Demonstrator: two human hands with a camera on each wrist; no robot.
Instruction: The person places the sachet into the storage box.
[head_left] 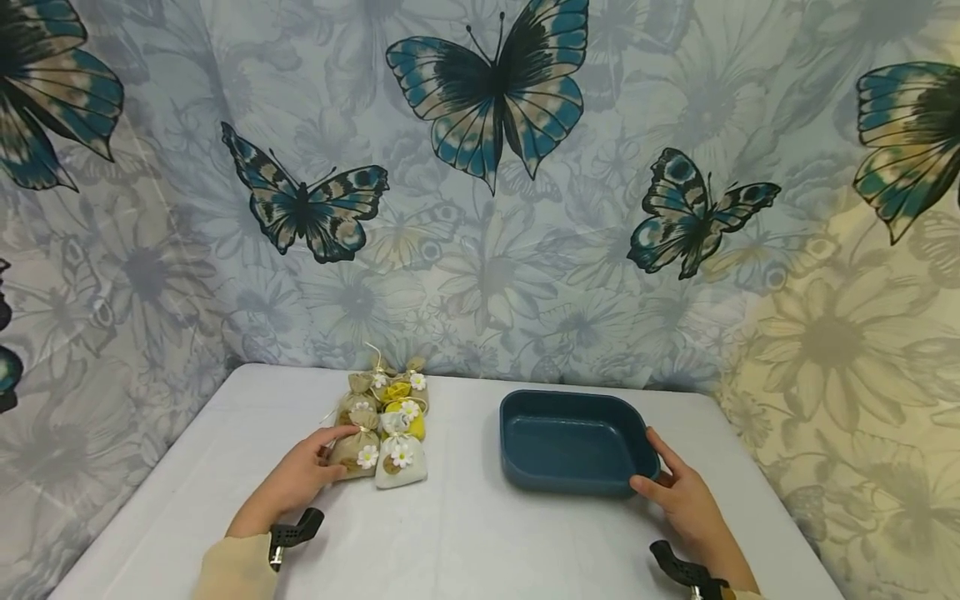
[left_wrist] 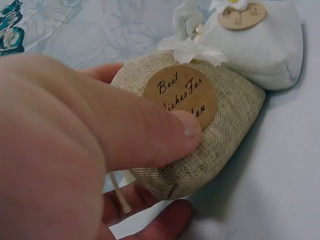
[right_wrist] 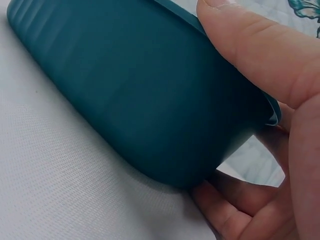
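My left hand (head_left: 303,467) holds a beige burlap sachet (head_left: 352,454) at the front left of a group of small drawstring sachets. In the left wrist view the thumb lies over its round "Best Wishes For You" label (left_wrist: 205,90), with fingers around the far side and below. A white sachet (head_left: 402,467) with a daisy stands just right of it. On the right, my right hand (head_left: 686,500) grips the near right corner of a dark teal rectangular bin (head_left: 566,483), thumb at the rim and fingers along the outer side. Its visible inside holds nothing.
Behind the held sachet stand more beige sachets (head_left: 352,402) and a yellow one (head_left: 417,427). Everything rests on a white-covered table (head_left: 465,533). A butterfly-print cloth (head_left: 495,275) hangs at the table's back and sides.
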